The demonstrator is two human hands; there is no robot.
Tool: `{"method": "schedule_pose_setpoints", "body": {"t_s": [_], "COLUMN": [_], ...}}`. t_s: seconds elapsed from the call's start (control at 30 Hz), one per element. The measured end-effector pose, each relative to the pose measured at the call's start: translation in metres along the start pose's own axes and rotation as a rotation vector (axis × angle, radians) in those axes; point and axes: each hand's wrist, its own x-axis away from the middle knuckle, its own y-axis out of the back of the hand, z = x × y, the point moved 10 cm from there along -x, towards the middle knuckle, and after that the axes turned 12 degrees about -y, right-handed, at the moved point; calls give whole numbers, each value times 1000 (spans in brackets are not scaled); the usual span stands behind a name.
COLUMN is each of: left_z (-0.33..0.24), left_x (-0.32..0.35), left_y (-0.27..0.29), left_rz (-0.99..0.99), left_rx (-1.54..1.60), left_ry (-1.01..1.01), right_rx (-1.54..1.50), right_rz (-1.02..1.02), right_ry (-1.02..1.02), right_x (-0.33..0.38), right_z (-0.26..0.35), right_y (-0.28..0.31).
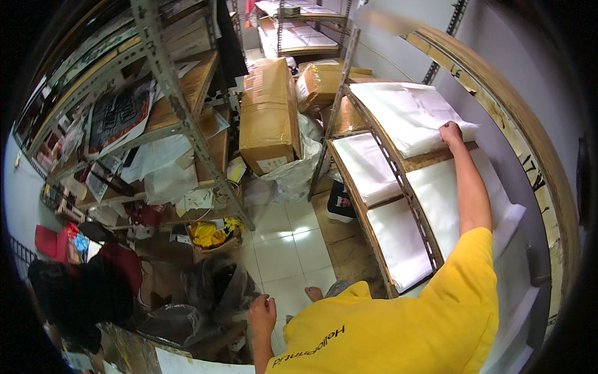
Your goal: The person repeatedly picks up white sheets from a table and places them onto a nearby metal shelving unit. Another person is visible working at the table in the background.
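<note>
Right hand (450, 133) grips the near edge of a white sheet stack (411, 115) atop the metal rack (398, 171), apparently mid-pull and needing a lift; left hand (262, 313), loosely curled and empty, hangs well left of the rack

Our right arm stretches up and forward, right hand (450, 133) curled, knuckles up; left hand (262, 310) hangs low, loosely closed.

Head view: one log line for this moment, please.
right hand: on white sheet stack, upper shelf | left hand: low, empty, near dark plastic bags
</note>
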Motion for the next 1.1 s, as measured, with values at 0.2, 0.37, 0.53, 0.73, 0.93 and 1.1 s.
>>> {"method": "schedule_pose_setpoints", "body": {"t_s": [0.2, 0.37, 0.53, 0.73, 0.93, 1.1], "left_z": [19, -3, 18, 38, 41, 29], "left_x": [36, 70, 115, 232, 376, 440], "left_y": [18, 63, 121, 227, 244, 219], "left_rz": [-54, -153, -366, -811, -1008, -1112], "left_rx": [137, 39, 55, -148, -130, -118], "left_ry": [72, 160, 212, 422, 729, 866], "right_rx": [-433, -448, -626, -207, 116, 486], "right_rz": [-76, 130, 833, 1448, 1776, 1463], "right_ry": [316, 708, 734, 574, 162, 610], "right_x": [-134, 0, 257, 525, 744, 781], "right_z": [-7, 107, 248, 144, -69, -82], "right_y": [41, -49, -149, -399, -469, -444]}}
